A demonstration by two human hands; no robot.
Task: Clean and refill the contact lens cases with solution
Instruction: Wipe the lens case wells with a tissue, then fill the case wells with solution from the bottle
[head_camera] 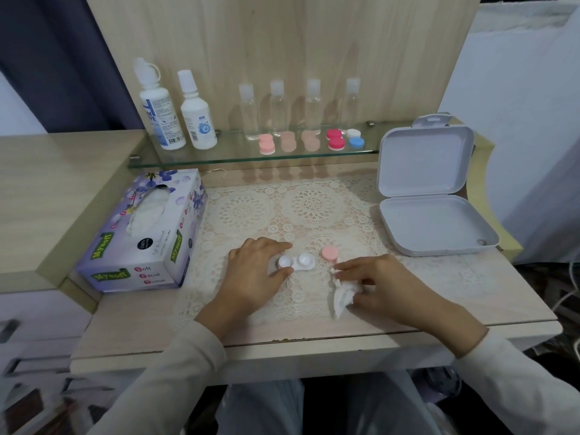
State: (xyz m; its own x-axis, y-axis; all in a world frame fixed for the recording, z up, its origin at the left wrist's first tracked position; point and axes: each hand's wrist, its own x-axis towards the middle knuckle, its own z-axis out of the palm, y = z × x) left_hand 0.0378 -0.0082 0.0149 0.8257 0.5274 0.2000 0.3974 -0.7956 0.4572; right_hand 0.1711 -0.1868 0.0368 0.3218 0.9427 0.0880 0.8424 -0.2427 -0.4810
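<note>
- My left hand (254, 271) pinches the left well of the white two-well plastic lens case (296, 262) between thumb and forefinger. That pins it on the cream lace mat (314, 205), mid-tabletop and nearer the front edge.
- My right hand (376, 284) is curled round a crumpled white tissue (342, 298) just right of the case, forefinger stretched toward it.
- Both wells look uncapped, so I judge the step in hand is wiping them dry.
- To do it well I should keep the left pinch firm so the light case cannot skid. Then I twist a tissue corner into each well in turn and leave no lint behind.
- A round pink cap (329, 253) lies just beside the case's right well, in the tissue's path. A careless sweep could flick it away.
- The tall white solution bottle (160, 111) and the shorter white bottle (196, 117) stand on the glass shelf (219, 155) along the back edge. Four clear small bottles (277, 108) and more coloured lens cases (335, 139) stand there too.
- A purple tissue box (147, 233) sits at the left edge and an open white hinged plastic box (430, 196) at the right. Neither blocks my hands.
</note>
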